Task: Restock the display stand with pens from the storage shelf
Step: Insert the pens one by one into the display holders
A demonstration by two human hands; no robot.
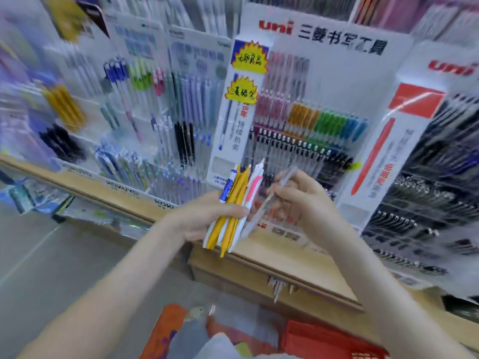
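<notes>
Sorting stock: bundle of yellow, white and pink pens, clasped upright in the left hand as reserve; one clear pen, pinched by the right hand, apparently singled out for the uni display stand just behind.

One wide-angle camera sat on the person's head and looked forward and down. It was near the pen racks, which filled the upper frame and bent at the edges; the forearms showed at the bottom, over a wooden shelf.
</notes>
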